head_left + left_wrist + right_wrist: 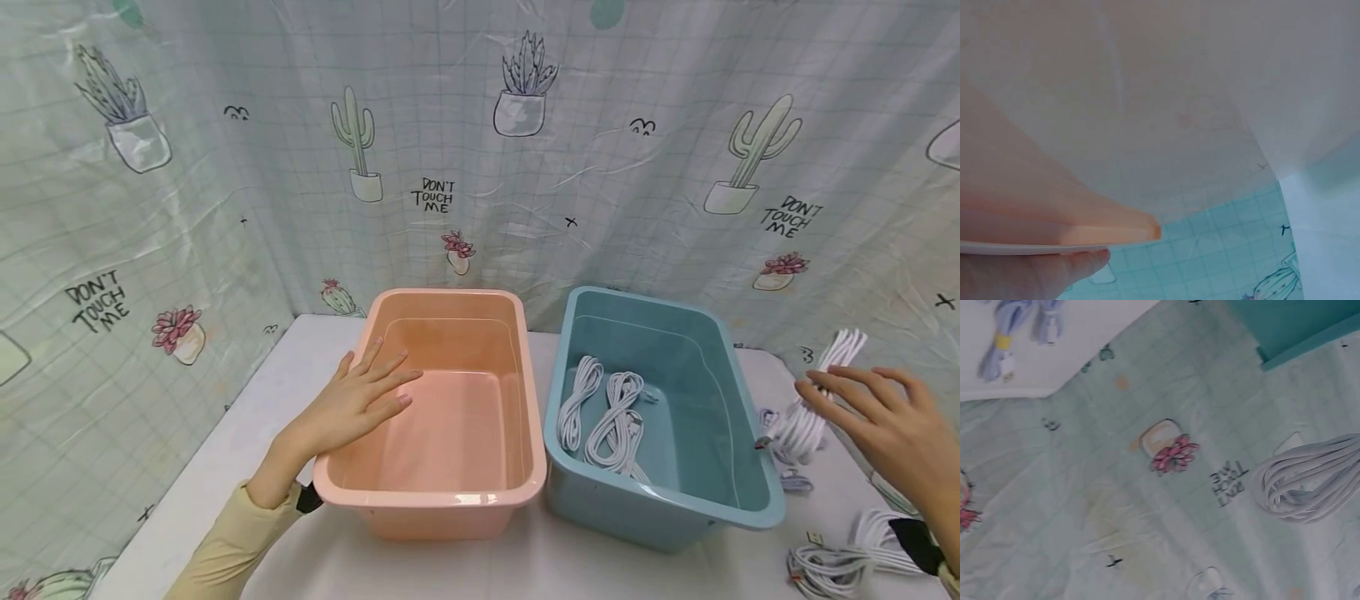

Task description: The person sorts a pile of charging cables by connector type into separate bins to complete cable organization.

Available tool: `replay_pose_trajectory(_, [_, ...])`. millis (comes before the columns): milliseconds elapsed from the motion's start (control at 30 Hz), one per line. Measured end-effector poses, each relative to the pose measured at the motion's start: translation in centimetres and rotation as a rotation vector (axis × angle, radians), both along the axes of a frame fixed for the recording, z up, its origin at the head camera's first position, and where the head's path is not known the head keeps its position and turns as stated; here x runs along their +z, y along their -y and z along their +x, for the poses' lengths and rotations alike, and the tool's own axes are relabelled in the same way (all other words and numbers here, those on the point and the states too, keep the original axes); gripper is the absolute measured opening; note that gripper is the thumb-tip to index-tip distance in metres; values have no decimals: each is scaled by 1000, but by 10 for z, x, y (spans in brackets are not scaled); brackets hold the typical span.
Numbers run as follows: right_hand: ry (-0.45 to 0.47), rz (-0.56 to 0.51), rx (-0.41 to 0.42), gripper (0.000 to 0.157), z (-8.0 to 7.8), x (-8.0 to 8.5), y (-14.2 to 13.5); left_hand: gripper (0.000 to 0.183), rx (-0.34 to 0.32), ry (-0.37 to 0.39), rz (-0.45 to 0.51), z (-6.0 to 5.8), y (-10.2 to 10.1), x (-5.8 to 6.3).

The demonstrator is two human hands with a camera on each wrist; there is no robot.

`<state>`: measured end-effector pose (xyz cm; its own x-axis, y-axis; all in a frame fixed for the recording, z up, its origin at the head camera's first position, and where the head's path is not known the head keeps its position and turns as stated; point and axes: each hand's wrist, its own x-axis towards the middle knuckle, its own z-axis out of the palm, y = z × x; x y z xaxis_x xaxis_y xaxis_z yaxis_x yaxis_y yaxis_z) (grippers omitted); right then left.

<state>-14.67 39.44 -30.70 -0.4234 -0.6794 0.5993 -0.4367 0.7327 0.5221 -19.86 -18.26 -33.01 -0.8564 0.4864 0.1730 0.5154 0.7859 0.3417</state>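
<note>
My right hand [888, 429] holds a bundle of white cable [806, 417] just right of the blue tub [645, 492]. In the right wrist view, the looped end of the cable bundle [1310, 481] shows at the right edge, and the fingers are out of that view. My left hand [348, 410] rests on the left rim of the pink tub [438, 497], its fingers straight and spread over the inside. The left wrist view shows part of the left hand [1041, 272] against the tub's edge [1110, 236]. Several white cable bundles [618, 421] lie inside the blue tub.
More white cables [840, 562] lie on the white table [615, 571] at the right front. Bundles of purplish cable [1007, 340] sit near the table's far right edge. A curtain with cactus drawings [285, 183] hangs behind and at the sides.
</note>
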Motion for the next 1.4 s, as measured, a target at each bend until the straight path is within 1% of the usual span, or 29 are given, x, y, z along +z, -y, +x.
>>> replay_pose_trajectory(233, [1,44,68,45,-10,18,22,45,2,-5,-3,-2,2,-2])
replay_pose_trajectory(333, [9,69,77,47,-13,24,31,44,0,-15,1,-2,2,-3])
replay_pose_trajectory(433, [78,89,80,52,-14,28,38,44,-5,-25,2,-4,1,-3])
replay_pose_trajectory(467, [102,90,86,59,-13,29,41,44,-7,-28,2,-4,0,-3])
replay_pose_trajectory(533, [136,98,102,82,-14,31,45,45,-8,-28,4,-4,0,-3])
replay_pose_trajectory(567, [150,108,107,83,-15,32,47,45,-7,-28,2,-4,-1,-3])
replay_pose_trajectory(633, [173,121,130,109,-18,34,52,45,-6,-25,1,-4,-1,-2])
replay_pose_trajectory(667, [174,136,142,110,-20,35,54,45,-7,-22,0,-4,0,-2])
replay_pose_trajectory(700, [178,153,154,107,-22,36,57,45,-6,-20,-2,-4,0,-2])
replay_pose_trajectory(767, [155,197,184,75,-28,38,61,45,-7,-16,-4,-3,0,-1])
replay_pose_trajectory(800, [154,214,205,70,-30,39,64,44,-6,-15,-5,-3,0,-1])
replay_pose_trajectory(833, [138,242,219,53,-33,40,67,45,-5,-15,-4,-3,0,-1])
replay_pose_trajectory(867, [117,271,231,42,-36,41,70,45,-4,-15,-2,-2,0,-1])
replay_pose_trajectory(900, [106,293,247,40,-39,41,73,45,-2,-15,-2,-2,0,-1])
replay_pose_trajectory(933, [90,314,259,47,-41,41,76,45,-2,-17,0,-2,0,-1])
replay_pose_trajectory(1033, [91,350,287,48,-47,41,85,45,0,-15,5,-2,1,-1])
replay_pose_trajectory(1100, [109,359,307,48,-50,40,89,45,-1,-15,8,-2,0,-1])
replay_pose_trajectory(1233, [108,369,347,46,-57,36,99,46,-4,-16,13,-2,0,-1])
replay_pose_trajectory(1400, [70,414,365,42,-65,34,110,46,-3,-11,7,-2,0,-1])
